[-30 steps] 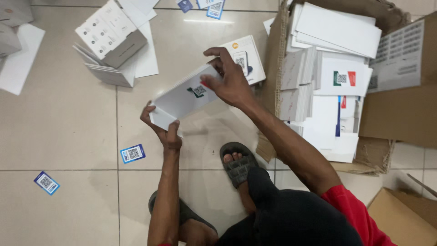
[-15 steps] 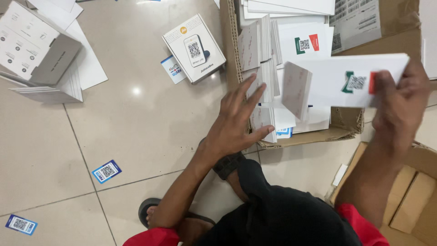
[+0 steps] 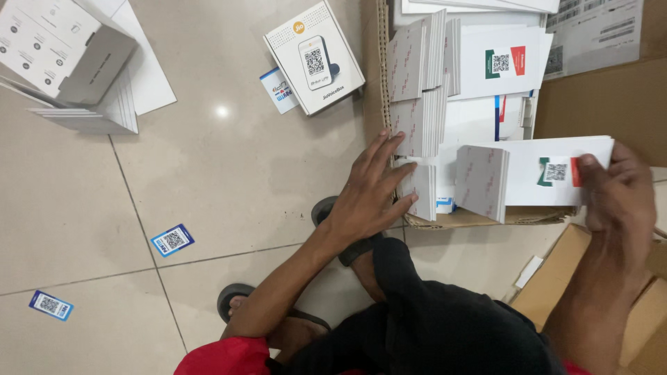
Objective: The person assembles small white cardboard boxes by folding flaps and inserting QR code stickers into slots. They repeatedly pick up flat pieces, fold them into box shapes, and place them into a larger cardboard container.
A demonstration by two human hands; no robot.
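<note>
At the far left, an open white box [image 3: 66,52] sits on a stack of flat white cards [image 3: 97,114] on the tiled floor [image 3: 208,180]. Near the left edge lie 2 small blue stickers [image 3: 172,240] [image 3: 51,305], well apart from each other. Further right, at the far side, a closed white box with a picture on its lid [image 3: 314,57] rests on the floor, partly on top of another blue sticker [image 3: 279,90].

The left hand [image 3: 368,198] is spread open with its fingers apart. The fingertips touch the packs of flat white cards [image 3: 417,125] that stand on edge at the left wall of the big cardboard box [image 3: 381,76]. More white cards with a green and red mark [image 3: 504,62] lie flat inside that box.

To the right, the right hand [image 3: 618,191] is clamped on one end of a flat white folded box [image 3: 528,177]. The thumb presses on its green and red mark. This folded box is held up over the near edge of the big cardboard box. Another brown cardboard box [image 3: 556,285] sits at the near right, under the right arm.
</note>
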